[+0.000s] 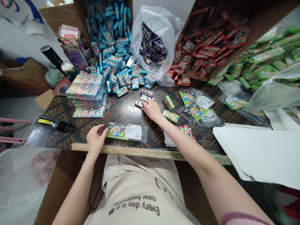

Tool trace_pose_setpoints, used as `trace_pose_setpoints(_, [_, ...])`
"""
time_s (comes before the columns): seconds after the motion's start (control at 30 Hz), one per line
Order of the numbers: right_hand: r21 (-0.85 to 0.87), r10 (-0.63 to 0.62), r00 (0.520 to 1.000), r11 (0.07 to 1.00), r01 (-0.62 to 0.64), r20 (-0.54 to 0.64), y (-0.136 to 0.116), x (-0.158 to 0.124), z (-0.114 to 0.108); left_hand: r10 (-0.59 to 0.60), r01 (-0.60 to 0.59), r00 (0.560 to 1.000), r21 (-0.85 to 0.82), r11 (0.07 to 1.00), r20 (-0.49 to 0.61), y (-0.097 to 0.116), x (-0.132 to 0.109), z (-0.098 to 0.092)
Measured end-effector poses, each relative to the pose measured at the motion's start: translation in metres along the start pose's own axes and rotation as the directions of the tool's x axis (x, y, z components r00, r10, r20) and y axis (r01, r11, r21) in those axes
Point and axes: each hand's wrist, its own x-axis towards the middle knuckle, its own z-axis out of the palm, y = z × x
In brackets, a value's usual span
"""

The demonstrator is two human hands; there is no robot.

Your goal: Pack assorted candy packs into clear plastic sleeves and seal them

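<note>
My left hand point(95, 137) is at the left end of a flat clear plastic bag point(126, 132) with a green and black printed header and a white label. Its thumb and forefinger pinch the bag's corner, while the bag lies on the dark table. Farther forward, my right hand point(152, 111) reaches over a few small purple candy boxes point(147, 92) set side by side. The fingertips are closed on the nearest purple box point(139, 103), partly hiding it. Two green candy boxes point(171, 116) lie right of that hand.
A stack of filled packs point(87, 90) stands left, near a tape dispenser point(52, 124). Blue boxes point(122, 78), a plastic bag of purple boxes point(154, 47), red boxes point(206, 50) and green boxes point(262, 65) line the back. White sheets point(260, 153) overhang the right front edge.
</note>
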Motion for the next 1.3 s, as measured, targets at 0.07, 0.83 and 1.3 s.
trace_pose_setpoints(0.07, [-0.027,-0.017,0.999,0.999,0.018,0.043,0.000,0.005,-0.004,0.080,-0.080,0.996,-0.018,0.997,0.026,0.006,0.005,0.003])
trace_pose_setpoints(0.83, [0.504,-0.004,0.969,0.854,0.131,-0.245,0.002,-0.072,-0.013,0.098,0.173,0.860,-0.468,0.867,0.500,0.092,0.106,0.088])
trace_pose_setpoints(1.3, [0.587,0.096,0.903,0.787,0.188,-0.418,-0.014,-0.102,-0.033,0.461,-0.199,0.676,-0.460,0.865,0.575,0.084,0.019,0.052])
